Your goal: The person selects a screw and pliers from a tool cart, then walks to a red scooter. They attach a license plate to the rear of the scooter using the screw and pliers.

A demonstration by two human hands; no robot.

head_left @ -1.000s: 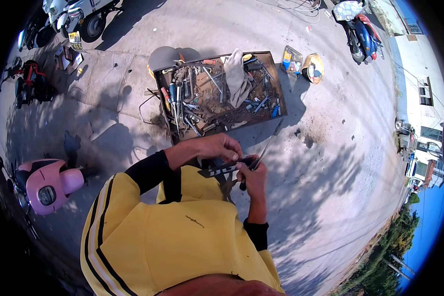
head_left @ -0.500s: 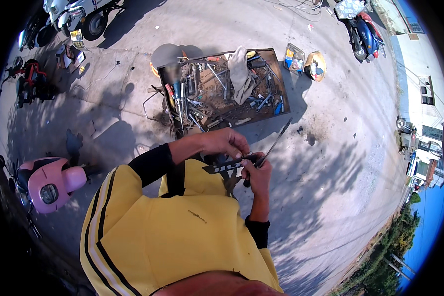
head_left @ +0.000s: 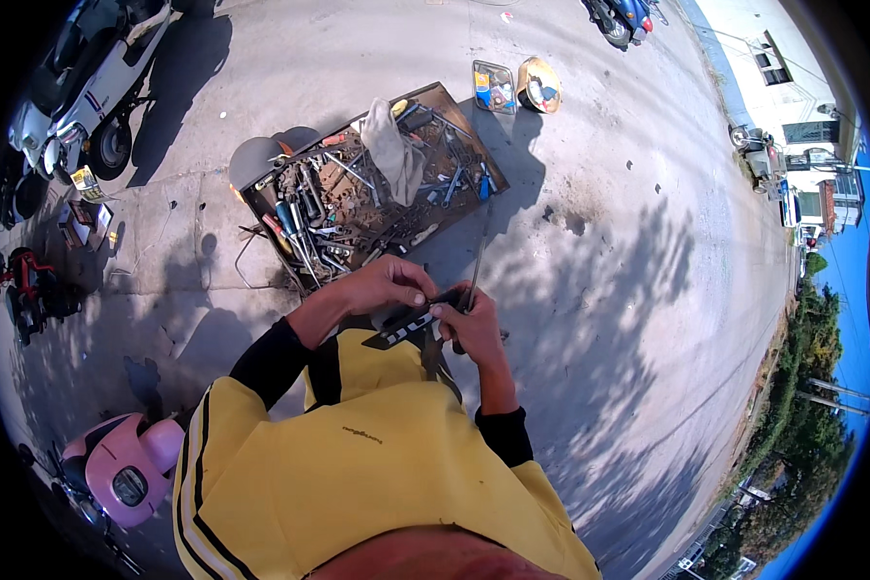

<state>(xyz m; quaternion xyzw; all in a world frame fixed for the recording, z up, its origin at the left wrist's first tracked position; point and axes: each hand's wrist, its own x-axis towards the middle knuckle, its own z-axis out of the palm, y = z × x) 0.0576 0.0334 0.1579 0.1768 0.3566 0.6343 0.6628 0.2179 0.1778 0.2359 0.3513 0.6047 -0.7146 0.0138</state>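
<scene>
My left hand (head_left: 396,283) has its thumb and fingers pinched at the upper edge of a dark flat panel (head_left: 389,340) with pale markings. Below and to the right, my right hand (head_left: 476,329) presses its thumb on the same panel. A long thin shaft (head_left: 479,259), like that of a screwdriver, sticks up out of the right fist, pointing away from me; its handle is mostly hidden by the fingers. Both hands are close together in front of my body, just short of a shallow tool tray (head_left: 477,130) on the ground.
Wrenches, screwdrivers and a grey cloth (head_left: 393,159) fill the tray. Beyond its right corner stand a clear box (head_left: 494,89) and a yellowish bowl-like holder (head_left: 541,77). A grey round object (head_left: 254,162) sits left of it. A pink scooter (head_left: 129,478) and a white motorcycle (head_left: 77,101) stand left.
The whole view has turned, so the tray now sits farther left and tilted. The shaft in my right hand now points more upright. Both hands still hold the panel.
</scene>
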